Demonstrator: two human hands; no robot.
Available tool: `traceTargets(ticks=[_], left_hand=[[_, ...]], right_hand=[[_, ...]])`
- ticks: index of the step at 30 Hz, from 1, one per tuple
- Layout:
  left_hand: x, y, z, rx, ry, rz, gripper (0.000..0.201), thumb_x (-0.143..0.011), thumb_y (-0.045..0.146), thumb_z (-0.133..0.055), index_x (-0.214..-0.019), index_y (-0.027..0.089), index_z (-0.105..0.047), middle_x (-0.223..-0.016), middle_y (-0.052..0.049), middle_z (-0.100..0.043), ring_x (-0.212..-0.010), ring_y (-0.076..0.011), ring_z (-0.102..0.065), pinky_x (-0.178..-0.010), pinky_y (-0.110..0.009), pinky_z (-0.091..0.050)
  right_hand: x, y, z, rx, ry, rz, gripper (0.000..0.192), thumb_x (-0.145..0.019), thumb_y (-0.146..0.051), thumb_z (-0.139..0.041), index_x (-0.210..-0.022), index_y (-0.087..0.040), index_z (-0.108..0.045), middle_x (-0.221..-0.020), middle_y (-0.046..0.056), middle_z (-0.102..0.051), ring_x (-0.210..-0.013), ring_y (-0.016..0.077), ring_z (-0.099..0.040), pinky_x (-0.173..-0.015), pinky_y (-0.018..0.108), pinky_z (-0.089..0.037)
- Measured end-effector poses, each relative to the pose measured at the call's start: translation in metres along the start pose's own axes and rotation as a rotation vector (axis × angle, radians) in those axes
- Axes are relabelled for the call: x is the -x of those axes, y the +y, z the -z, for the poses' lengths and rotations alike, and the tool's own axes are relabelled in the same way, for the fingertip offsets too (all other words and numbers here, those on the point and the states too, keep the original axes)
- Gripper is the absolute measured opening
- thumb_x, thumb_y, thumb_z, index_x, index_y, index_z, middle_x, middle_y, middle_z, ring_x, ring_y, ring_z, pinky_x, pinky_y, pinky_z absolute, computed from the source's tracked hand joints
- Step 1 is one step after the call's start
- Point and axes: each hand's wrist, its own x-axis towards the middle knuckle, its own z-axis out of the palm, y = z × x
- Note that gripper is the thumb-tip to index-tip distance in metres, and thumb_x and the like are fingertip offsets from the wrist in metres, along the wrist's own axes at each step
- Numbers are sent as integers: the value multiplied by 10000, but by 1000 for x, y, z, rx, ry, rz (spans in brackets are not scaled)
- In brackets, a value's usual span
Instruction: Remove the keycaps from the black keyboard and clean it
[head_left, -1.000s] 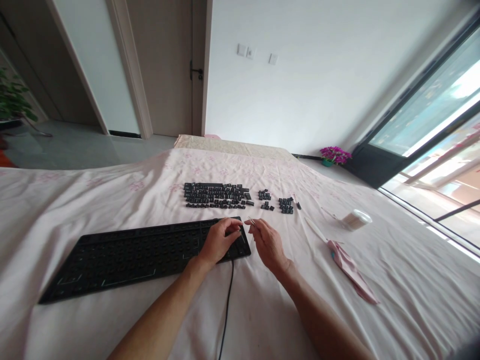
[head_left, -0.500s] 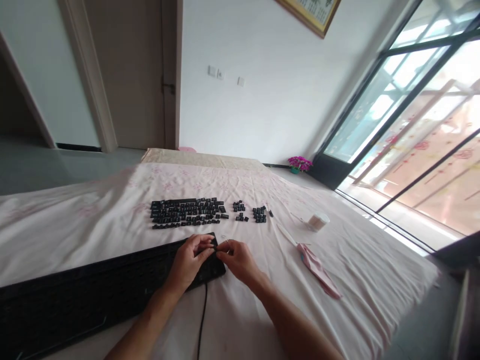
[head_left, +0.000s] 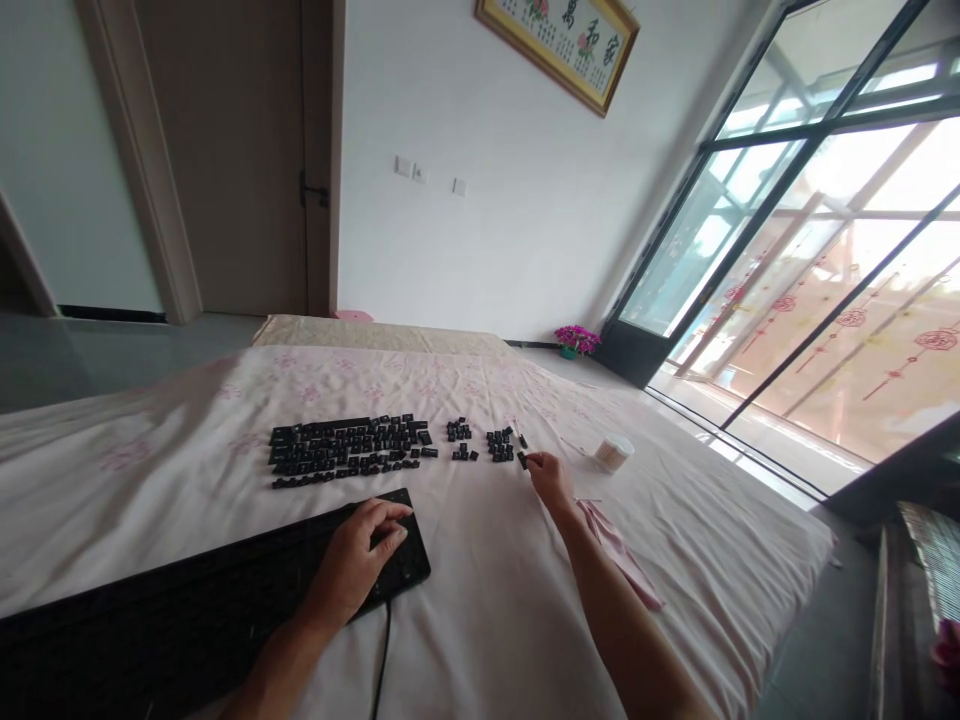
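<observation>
A black keyboard [head_left: 247,570] lies at a slant on the bed, its cable running toward me. My left hand [head_left: 356,560] rests over its right end, fingers bent and a gap between thumb and fingertips, with nothing visible in them. To the right of the keyboard, my right hand [head_left: 551,482] has thumb and index finger closed on a small black keycap [head_left: 523,460] at the edge of a group of loose keycaps [head_left: 499,446]. More keycaps [head_left: 461,430] sit in small groups beside it. A large block of keycaps [head_left: 349,445] lies in rows behind the keyboard.
A white round tub of cotton swabs [head_left: 613,453] stands at the right, with a pink cloth [head_left: 619,550] nearer me. A slim item with a black end [head_left: 523,440] lies beyond my right hand. Wrinkled pale sheet [head_left: 480,600] covers the bed.
My right hand has left the keyboard and moved right to the loose keycaps. My left hand stays over the keyboard, its fingertips no longer meeting the right hand's. The view has shifted.
</observation>
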Motion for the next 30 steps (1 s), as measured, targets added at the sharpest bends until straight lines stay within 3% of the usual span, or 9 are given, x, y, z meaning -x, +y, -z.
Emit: traceTargets(ticks=[5,15,24,30], left_hand=[[-1,-2,-1,-18,-13,-2,195,-827,247,-543,-982,226,-660,-1001,-34,-657,-845,-184,-659,-827,-331,-530],[0,-1,0,-20,-10,-7,190,-826,245,-542,-968,221,-667,-994,-34,-659,-840,-179,-657,-823,-317,-525],[0,0,0,-4,-14,-1,177,-830,256,-562,-966,219,-669,-990,-36,-659,-845,-183,-652,-832,-326,-516],[3,7,5,162,39,27,221,-883,361,-528,-939,203,-673,-937,-33,-675,-798,-168,-668,-767,-278,-515]], right_hand=[[-17,14,-6,74,-17,-41,303,-780,-302,-549,-962,-180,-758,-919,91,-724,-903,279,-644,-726,321,-434],[-28,11,-15,113,-52,-74,293,-756,-299,-576,-943,-184,-770,-898,85,-733,-893,234,-644,-708,261,-417],[-18,1,-4,56,-51,-61,285,-740,-360,-585,-791,-150,-772,-648,66,-696,-718,224,-650,-592,244,-405],[-11,-14,14,-17,-51,-17,390,-821,-408,-479,-818,-114,-736,-744,119,-707,-736,219,-634,-624,264,-417]])
